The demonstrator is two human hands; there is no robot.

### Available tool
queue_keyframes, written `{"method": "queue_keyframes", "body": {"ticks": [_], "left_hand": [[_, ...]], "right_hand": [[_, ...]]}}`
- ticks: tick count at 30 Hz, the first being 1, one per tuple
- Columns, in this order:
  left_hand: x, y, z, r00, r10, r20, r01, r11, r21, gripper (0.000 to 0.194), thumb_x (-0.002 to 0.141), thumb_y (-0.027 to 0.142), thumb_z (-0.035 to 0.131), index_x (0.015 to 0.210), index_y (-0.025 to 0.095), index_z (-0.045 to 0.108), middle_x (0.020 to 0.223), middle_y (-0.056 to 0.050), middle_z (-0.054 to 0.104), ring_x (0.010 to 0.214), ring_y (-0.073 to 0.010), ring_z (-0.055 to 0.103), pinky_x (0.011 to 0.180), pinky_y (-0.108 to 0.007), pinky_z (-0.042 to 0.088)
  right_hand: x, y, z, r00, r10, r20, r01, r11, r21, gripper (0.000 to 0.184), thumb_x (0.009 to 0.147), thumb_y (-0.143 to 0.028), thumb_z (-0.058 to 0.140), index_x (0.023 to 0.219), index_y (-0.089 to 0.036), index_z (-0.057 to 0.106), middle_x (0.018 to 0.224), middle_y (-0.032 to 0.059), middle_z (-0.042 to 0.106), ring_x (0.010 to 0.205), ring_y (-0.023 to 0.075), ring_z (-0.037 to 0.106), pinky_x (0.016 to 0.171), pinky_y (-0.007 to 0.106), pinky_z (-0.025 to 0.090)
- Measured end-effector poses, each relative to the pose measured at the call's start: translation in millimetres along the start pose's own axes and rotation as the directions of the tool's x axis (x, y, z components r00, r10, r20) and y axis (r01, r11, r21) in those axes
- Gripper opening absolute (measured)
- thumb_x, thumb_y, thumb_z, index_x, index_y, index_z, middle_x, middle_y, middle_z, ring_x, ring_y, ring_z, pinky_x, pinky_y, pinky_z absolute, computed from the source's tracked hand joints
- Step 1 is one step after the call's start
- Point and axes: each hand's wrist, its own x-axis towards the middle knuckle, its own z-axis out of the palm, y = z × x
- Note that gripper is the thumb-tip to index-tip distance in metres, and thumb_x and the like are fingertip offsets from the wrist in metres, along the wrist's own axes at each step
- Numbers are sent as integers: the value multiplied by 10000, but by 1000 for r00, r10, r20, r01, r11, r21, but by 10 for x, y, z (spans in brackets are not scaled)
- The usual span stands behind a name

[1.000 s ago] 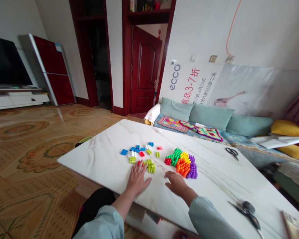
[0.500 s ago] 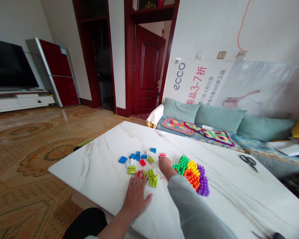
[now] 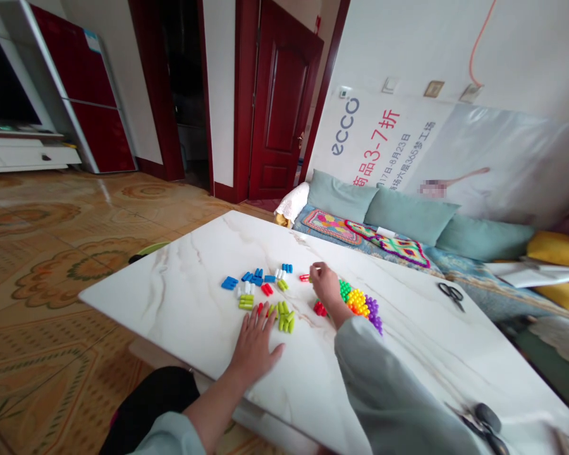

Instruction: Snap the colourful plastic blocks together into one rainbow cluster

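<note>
My left hand (image 3: pixel 255 338) lies flat and open on the white marble table (image 3: pixel 189 309), its fingertips just short of a clump of yellow-green pieces (image 3: pixel 285 316). My right hand (image 3: pixel 325 285) is farther out, fingers pinched on a small piece next to a red piece (image 3: pixel 304 277). What the pinch holds is too small to name. Behind that hand lies a joined cluster of green, yellow, orange, purple and red beads (image 3: pixel 358 302). Loose blue, white, red and green pieces (image 3: pixel 258 282) are scattered to the left of it.
Black scissors (image 3: pixel 450 293) lie on the table's right side, and another dark tool (image 3: pixel 486 423) sits near the front right corner. A sofa with teal cushions (image 3: pixel 403 221) runs behind the table. A red door, a TV stand and patterned floor are to the left.
My right hand reached forward from the table's near side to the red piece beside the bead cluster and closed into a pinch. My left hand stayed flat. The view shifted.
</note>
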Motion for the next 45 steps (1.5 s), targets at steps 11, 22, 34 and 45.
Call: {"method": "queue_keyframes", "body": {"ticks": [11,22,34,45], "left_hand": [[2,-3,-24,999,-16,34,17,999,-34,759,815,490,513,1480,213,271,1580,-50,129,1449,-301,59,1167,-490,74],[4,16,-78,997,-20,75,19,1000,12,762,830,504,489,1490,216,239,1586,-36,95,1452,-291,25,1171,-483,81],[-3,4,-64,997,-27,70,26,1000,5,770,827,505,495,1491,217,233,1587,-42,78,1451,-289,44,1169,-484,89],[1,25,-84,997,-33,72,34,999,-16,768,821,497,508,1488,223,243,1585,-43,91,1452,-288,29,1170,-493,89]], "right_hand": [[-659,701,-305,920,323,221,-357,461,813,49,736,-214,560,783,-213,548,656,28,672,695,199,685,580,299,551],[-780,637,-182,985,32,172,26,946,-324,130,804,-190,577,885,-198,679,926,59,687,873,204,636,637,251,388],[-756,642,25,984,-50,170,122,887,-445,228,884,-131,434,960,-181,642,939,82,664,790,198,634,569,243,350],[-835,543,-27,979,-133,152,181,912,-367,214,912,-318,473,907,-208,656,969,51,645,794,172,627,587,237,384]]}}
